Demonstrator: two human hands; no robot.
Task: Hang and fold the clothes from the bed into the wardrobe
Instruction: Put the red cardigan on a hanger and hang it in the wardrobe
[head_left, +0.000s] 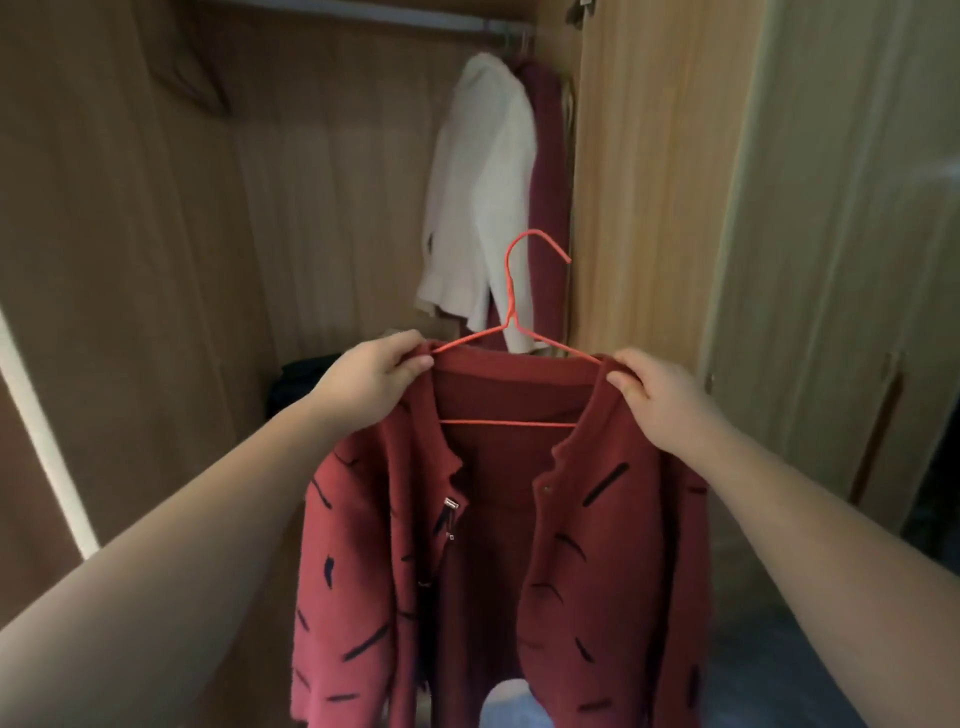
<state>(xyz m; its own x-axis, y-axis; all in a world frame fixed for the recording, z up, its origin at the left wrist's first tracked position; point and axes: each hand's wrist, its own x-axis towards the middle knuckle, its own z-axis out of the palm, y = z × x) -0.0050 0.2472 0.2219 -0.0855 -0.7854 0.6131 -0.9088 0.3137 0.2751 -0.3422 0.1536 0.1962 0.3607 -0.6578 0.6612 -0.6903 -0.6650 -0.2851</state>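
A fuzzy red cardigan (597, 545) with black dashes is held up on a thin orange wire hanger (510, 314) before the open wooden wardrobe (337, 182), its shoulders pinched by the left hand (382, 371) and the right hand (657, 397), near a hung white jacket (483, 197).

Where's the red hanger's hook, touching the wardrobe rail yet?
Apart. The head view shows the hook far below the rail, with the hanging white garment between them.

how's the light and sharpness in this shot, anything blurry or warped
Head view: dim, warm light; red cardigan and orange hanger fairly sharp; white garment behind looks soft; wide-angle lens bows the wardrobe door edges.
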